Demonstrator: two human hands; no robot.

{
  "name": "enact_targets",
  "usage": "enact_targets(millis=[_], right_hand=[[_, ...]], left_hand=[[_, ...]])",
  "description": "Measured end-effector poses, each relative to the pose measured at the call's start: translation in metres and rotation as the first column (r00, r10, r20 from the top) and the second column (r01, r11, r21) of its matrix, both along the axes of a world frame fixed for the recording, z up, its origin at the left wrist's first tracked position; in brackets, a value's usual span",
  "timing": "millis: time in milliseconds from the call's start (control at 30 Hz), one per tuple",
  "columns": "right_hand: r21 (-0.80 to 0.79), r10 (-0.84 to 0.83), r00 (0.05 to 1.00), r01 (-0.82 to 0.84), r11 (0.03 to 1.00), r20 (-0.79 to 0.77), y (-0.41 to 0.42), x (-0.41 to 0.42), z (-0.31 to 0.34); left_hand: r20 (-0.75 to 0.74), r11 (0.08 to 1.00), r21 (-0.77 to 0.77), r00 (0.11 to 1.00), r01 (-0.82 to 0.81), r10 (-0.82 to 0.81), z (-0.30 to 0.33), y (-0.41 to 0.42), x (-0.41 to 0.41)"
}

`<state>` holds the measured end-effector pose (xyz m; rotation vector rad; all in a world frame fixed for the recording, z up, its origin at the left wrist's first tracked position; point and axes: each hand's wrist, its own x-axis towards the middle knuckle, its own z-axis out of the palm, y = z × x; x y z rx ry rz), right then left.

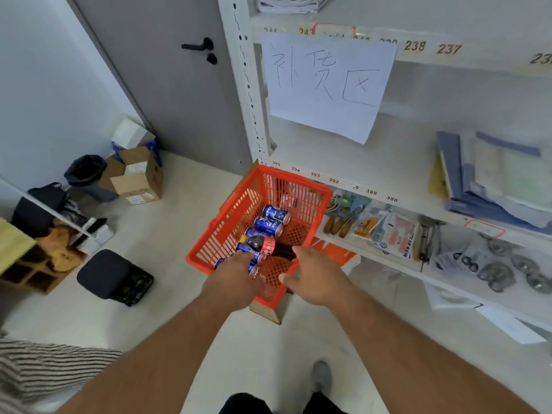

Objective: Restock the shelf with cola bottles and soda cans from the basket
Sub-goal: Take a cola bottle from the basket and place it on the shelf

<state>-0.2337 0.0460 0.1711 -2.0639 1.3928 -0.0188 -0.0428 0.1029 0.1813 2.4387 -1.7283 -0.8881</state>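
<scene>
Head camera looks steeply down, close over basket point(236, 216).

I see a grey door point(167, 94) with a black handle point(199, 46) at the back; a black bin point(86, 171) stands near its foot, just beside open cardboard boxes point(136, 177); a dark padded stool point(104, 274) sits on the pale floor point(167, 234) nearer to me; a paper sign point(325, 85) with handwritten characters hangs in front of me; blue folders point(466, 186) lie to the right; below them I make out packets point(394, 234) and round metal parts point(501, 270); a striped cloth point(44, 366) fills my lower left corner.
</scene>
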Motion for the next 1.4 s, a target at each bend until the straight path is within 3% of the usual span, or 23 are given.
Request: enact_targets(millis=[200, 567, 833, 1133, 1400], right_hand=[[0.042, -0.011, 1.000, 0.011, 0.999, 0.010, -0.041, 0.029, -0.022], [0.127, -0.133, 0.980, 0.152, 0.980, -0.145, -0.099, 0.097, -0.091], [0.126, -0.108, 0.960, 0.144, 0.982, -0.258, -0.145, 0.122, -0.154], [0.168, 0.011, 0.957, 0.039, 0.985, -0.291, -0.178, 0.139, -0.271], [0.010, 0.094, 0.889, -0.100, 0.995, -0.448, -0.189, 0.154, -0.313]], left_hand=[[-0.034, 0.998, 0.052, 0.999, 0.033, -0.031, -0.025, -0.037, 0.025], [-0.146, 0.986, 0.092, 0.981, 0.139, -0.125, -0.092, -0.108, 0.104], [-0.257, 0.969, 0.212, 0.964, 0.129, -0.072, -0.150, -0.125, 0.111], [-0.315, 0.963, 0.251, 0.949, 0.098, -0.015, -0.210, -0.148, 0.097], [-0.336, 0.952, 0.306, 0.937, 0.017, 0.091, -0.231, -0.151, 0.098]])
